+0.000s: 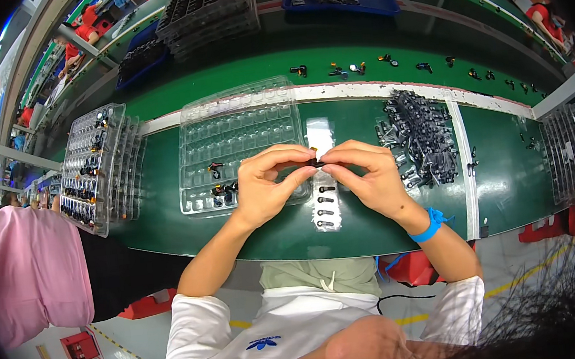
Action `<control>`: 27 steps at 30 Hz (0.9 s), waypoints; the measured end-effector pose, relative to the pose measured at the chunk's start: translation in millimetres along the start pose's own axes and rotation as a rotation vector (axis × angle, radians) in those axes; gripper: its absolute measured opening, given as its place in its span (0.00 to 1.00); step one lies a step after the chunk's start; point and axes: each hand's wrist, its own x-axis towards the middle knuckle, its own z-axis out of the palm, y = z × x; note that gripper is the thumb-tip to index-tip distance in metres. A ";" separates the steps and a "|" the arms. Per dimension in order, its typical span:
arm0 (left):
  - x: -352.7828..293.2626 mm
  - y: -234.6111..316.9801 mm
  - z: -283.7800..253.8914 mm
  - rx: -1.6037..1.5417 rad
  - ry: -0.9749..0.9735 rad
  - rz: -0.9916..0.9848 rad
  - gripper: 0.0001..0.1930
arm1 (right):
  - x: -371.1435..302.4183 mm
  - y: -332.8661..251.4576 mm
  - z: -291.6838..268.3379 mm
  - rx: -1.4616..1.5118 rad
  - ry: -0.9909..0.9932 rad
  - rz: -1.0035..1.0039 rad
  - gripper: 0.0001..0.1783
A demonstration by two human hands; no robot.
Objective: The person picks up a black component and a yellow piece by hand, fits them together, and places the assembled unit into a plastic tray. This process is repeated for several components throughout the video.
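Green bench [354,121]; fingers [282,156] pinch black part [317,163]; white shirt [307,310], blue logo [266,343].

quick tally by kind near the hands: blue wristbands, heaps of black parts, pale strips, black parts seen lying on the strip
Blue wristband: 1
Heap of black parts: 1
Pale strip: 1
Black parts seen lying on the strip: 4
Total: 7

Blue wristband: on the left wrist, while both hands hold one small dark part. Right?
Wrong wrist: the head view shows the blue wristband on the right wrist. The left hand and right hand do both hold the small dark part.
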 end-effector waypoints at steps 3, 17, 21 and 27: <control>0.8 1.1 -0.5 0.091 -0.014 0.055 0.13 | -1.0 -1.2 2.0 0.133 0.021 0.184 0.11; -1.3 8.1 7.9 0.370 -0.002 0.109 0.16 | -7.9 -0.1 10.4 -0.086 0.071 0.026 0.07; 24.2 1.7 -13.6 0.185 0.031 -0.115 0.13 | 1.0 13.6 0.0 -0.007 -0.086 0.271 0.11; 111.2 -19.8 -76.6 0.489 0.227 -0.074 0.12 | 1.8 5.1 -20.9 -0.213 -0.454 -0.031 0.07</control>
